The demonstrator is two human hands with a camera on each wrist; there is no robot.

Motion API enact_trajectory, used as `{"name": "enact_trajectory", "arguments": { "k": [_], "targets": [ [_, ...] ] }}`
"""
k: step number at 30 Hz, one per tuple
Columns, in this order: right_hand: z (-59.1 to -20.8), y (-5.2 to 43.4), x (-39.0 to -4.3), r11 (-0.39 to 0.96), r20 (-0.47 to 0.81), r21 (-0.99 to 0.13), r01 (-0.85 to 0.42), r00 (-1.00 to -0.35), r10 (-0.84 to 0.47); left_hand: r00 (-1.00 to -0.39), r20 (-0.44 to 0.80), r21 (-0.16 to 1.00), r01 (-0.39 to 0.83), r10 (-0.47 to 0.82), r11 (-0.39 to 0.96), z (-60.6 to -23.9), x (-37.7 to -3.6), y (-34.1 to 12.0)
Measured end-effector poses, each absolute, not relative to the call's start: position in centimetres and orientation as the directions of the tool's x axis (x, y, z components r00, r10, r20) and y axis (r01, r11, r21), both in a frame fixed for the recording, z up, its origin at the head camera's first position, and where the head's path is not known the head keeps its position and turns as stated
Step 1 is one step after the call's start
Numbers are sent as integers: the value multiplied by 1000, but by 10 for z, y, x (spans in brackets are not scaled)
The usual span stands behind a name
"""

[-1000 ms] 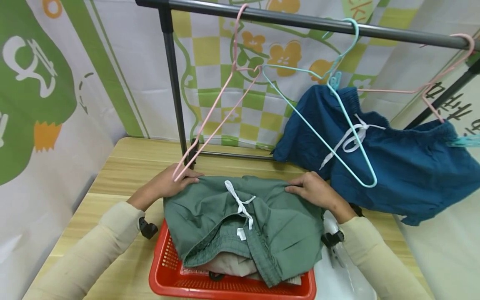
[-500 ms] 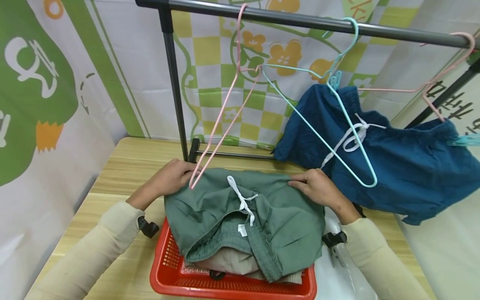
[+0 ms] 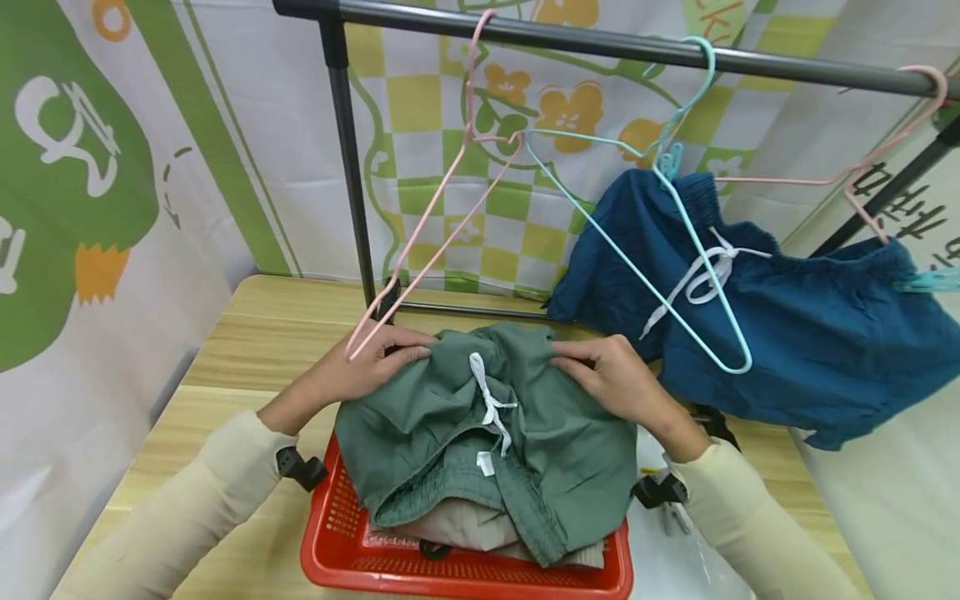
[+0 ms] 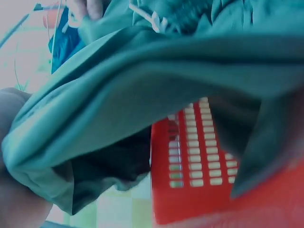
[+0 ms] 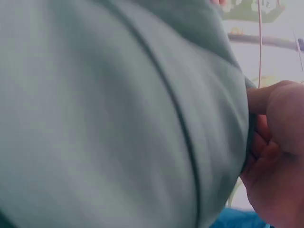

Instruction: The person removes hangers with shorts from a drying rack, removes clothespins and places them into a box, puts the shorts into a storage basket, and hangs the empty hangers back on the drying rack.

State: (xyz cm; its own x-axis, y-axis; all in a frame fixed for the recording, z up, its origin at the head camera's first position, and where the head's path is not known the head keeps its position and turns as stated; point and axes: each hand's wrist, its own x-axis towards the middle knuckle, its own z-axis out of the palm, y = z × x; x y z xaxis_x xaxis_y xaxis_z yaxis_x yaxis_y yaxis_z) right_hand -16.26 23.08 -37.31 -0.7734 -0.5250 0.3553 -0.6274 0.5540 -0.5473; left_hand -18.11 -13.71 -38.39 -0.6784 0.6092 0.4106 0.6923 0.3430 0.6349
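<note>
Green shorts (image 3: pixel 480 433) with a white drawstring (image 3: pixel 489 408) lie bunched over a red basket (image 3: pixel 465 567). My left hand (image 3: pixel 367 367) grips the waistband at its left end, and my right hand (image 3: pixel 607 375) grips it at the right end. In the left wrist view the green shorts (image 4: pixel 142 80) hang over the red basket (image 4: pixel 199 161). The right wrist view is filled by green shorts (image 5: pixel 104 114), with my right hand (image 5: pixel 275 156) pinching the cloth's edge. A pink hanger (image 3: pixel 442 200) hangs from the rail (image 3: pixel 600 42) just above my left hand.
Blue shorts (image 3: pixel 787 317) hang at the right on a pink hanger (image 3: pixel 885 150). A light blue hanger (image 3: pixel 660 217) hangs empty between them. The rack's black post (image 3: pixel 348 167) stands behind the basket on a wooden table (image 3: pixel 225 350). Beige cloth (image 3: pixel 457 525) lies under the green shorts.
Both hands have drawn toward each other along the waistband, bunching the green shorts up in the middle. The pink hanger has swung slightly.
</note>
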Motion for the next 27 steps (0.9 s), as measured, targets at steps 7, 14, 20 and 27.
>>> {"name": "enact_trajectory", "arguments": {
  "k": [7, 14, 20, 27],
  "targets": [
    [-367, 213, -143, 438, 358, -613, -658, -725, -588, -557, 415, 670, 722, 719, 172, -380, -162, -126],
    [-369, 206, -127, 230, 276, -751, -619, -610, -743, -427, 318, 719, 691, 847, 79, -379, -143, -128],
    [-372, 205, -118, 93, 206, -791, -604, -407, -890, -290, 264, 745, 668, 920, -4, -382, -127, -129],
    [-372, 206, -113, 76, 59, -870, -488, -255, -965, -174, 103, 841, 541, 979, 8, -382, -118, -132]
  ]
}}
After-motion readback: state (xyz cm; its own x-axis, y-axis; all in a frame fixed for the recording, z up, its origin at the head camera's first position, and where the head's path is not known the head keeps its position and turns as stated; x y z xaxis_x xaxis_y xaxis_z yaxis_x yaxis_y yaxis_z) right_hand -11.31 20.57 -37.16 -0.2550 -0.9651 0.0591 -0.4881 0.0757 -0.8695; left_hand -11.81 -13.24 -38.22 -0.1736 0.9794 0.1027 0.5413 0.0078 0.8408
